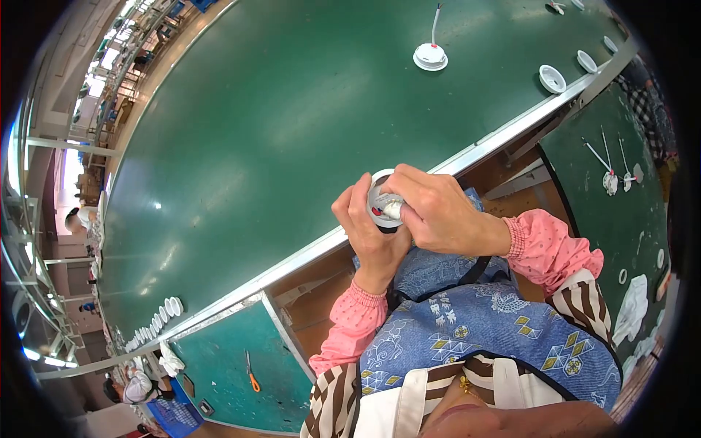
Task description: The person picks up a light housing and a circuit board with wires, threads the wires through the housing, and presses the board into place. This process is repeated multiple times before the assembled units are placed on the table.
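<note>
My left hand grips a small round white housing from below, over the metal edge of the green belt. My right hand covers the housing from the right, with its fingertips pressed on a small white part inside. Red and dark wiring shows inside the housing. Both wrists wear pink sleeve covers.
A wide green conveyor belt runs ahead. A white round unit with a cable and white rings lie far on it. Stacked white rings sit at the left. Orange-handled scissors lie on a teal table. Wired parts rest on the right bench.
</note>
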Motion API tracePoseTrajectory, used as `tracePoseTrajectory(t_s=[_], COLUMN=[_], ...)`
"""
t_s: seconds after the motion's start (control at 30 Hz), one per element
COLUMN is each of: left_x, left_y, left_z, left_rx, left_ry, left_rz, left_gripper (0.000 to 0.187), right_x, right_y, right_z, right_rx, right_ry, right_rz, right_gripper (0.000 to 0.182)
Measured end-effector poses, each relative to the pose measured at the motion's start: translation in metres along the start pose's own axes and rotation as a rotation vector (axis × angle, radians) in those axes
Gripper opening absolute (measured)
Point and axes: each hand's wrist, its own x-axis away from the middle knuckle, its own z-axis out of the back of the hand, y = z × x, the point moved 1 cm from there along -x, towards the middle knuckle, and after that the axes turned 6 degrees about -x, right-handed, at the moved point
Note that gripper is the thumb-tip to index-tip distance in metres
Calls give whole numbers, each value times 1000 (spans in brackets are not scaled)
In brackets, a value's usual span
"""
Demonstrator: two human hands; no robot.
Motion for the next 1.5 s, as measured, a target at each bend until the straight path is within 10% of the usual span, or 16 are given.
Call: tracePoseTrajectory(t_s=[0.8, 1.03, 1.5], left_x=[5, 16, 27], left_y=[-5, -13, -28], left_z=[26, 21, 33], left_rx=[594, 242, 684], left_ry=[-393, -361, -606], left_rz=[260, 194, 507], left_gripper=[102, 21, 18], right_x=[8, 10, 11], right_y=[3, 2, 0], right_z=[20, 26, 37], right_rx=[-82, -49, 36], right_ry=[-161, -167, -88], right_rz=[50, 96, 151], right_gripper=[18, 18, 46])
